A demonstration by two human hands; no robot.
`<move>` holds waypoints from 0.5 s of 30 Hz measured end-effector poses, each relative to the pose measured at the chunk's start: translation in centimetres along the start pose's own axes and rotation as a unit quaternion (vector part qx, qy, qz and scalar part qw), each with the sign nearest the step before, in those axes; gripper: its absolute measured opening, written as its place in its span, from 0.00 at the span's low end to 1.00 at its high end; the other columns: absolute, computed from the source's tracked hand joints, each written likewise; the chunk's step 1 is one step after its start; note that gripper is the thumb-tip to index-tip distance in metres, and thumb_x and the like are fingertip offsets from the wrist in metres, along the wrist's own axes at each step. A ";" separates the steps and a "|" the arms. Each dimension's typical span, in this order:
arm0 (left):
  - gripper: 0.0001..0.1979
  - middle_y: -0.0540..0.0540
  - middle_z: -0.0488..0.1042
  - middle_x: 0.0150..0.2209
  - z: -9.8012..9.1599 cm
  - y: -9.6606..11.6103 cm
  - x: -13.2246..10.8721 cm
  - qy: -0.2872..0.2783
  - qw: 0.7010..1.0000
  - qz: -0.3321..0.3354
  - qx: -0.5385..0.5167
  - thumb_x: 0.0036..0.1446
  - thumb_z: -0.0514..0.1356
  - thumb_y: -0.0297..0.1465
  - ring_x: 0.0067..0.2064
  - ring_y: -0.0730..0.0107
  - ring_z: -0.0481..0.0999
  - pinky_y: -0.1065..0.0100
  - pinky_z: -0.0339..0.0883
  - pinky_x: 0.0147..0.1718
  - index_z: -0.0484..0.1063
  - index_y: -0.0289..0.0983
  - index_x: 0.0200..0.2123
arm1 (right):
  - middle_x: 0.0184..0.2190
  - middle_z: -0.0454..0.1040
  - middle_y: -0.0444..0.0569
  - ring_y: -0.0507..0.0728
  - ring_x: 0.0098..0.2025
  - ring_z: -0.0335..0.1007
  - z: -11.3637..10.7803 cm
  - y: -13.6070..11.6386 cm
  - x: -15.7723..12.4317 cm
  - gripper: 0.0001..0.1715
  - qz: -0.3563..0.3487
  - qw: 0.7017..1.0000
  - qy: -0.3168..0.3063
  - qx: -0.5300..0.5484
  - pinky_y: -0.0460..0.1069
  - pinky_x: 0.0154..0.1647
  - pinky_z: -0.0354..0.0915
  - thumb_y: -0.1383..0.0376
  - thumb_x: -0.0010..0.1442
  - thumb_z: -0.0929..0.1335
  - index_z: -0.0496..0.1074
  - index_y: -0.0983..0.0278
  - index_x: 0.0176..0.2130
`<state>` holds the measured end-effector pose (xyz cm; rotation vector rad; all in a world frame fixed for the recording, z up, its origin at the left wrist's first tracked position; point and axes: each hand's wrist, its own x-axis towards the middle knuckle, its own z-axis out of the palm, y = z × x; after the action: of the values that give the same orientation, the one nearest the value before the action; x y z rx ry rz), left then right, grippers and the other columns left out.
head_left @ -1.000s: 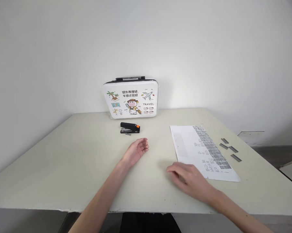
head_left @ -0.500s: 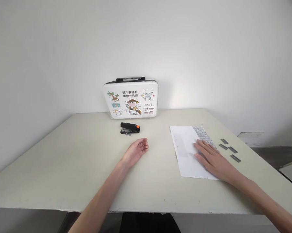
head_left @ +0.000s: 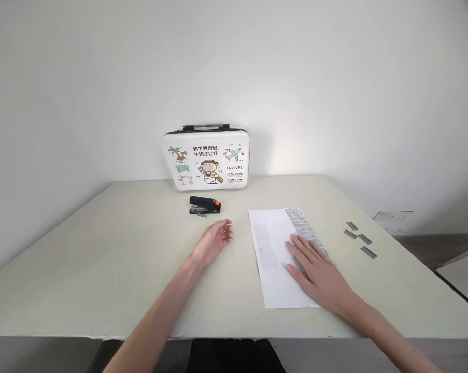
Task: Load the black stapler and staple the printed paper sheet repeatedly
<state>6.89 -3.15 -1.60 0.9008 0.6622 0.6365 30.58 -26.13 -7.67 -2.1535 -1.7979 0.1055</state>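
My right hand [head_left: 315, 269] lies flat, fingers spread, on a white paper sheet [head_left: 265, 259] with a grey brick-like pattern along its right side. Part of the paper is hidden under the palm. My left hand [head_left: 213, 239] rests on its side on the table, fingers loosely curled and holding nothing. Just beyond it sits a black stapler [head_left: 204, 205] with an orange patch, its top arm raised at the left end. A small strip of staples [head_left: 201, 215] lies in front of the stapler.
Several grey staple strips [head_left: 369, 252] lie to the right of the paper. At the back of the pale table [head_left: 101, 259], a white case [head_left: 210, 160] with cartoon prints and a black handle stands by the wall. The table's front edge runs below my wrists.
My right hand has slid the paper left and toward me across the table. My left hand has hardly moved, and the whole view has shifted slightly.
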 end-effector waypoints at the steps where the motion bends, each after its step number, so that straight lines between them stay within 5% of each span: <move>1: 0.10 0.46 0.73 0.34 0.0 -0.1 0.0 0.001 1.000 0.014 0.009 0.58 0.69 0.35 0.33 0.71 0.72 0.67 0.68 0.37 0.77 0.34 0.39 | 0.78 0.45 0.45 0.66 0.79 0.38 0.1 -0.6 0.0 0.40 -0.003 1.000 0.002 0.006 0.67 0.76 0.49 0.44 0.75 0.56 0.52 0.56 0.77; 10: 0.09 0.47 0.73 0.33 -0.6 -0.3 0.3 0.072 0.972 0.153 0.165 0.60 0.65 0.38 0.35 0.66 0.70 0.67 0.63 0.37 0.76 0.39 0.36 | 0.77 0.48 0.51 0.68 0.78 0.43 1.2 -7.7 -0.2 0.37 -0.078 0.993 0.047 0.075 0.70 0.75 0.51 0.49 0.75 0.61 0.55 0.59 0.75; 15: 0.01 0.44 0.76 0.39 0.1 -0.6 -0.3 0.071 0.924 0.200 0.318 0.58 0.68 0.32 0.50 0.53 0.71 0.61 0.66 0.51 0.79 0.42 0.34 | 0.77 0.45 0.51 0.71 0.78 0.41 2.1 -12.0 -0.3 0.38 -0.081 0.986 0.047 0.140 0.72 0.76 0.49 0.50 0.75 0.62 0.54 0.59 0.76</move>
<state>6.89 -3.67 -2.02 1.6340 0.8428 0.8749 18.66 -24.20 -6.07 -1.7832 -1.7786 0.2022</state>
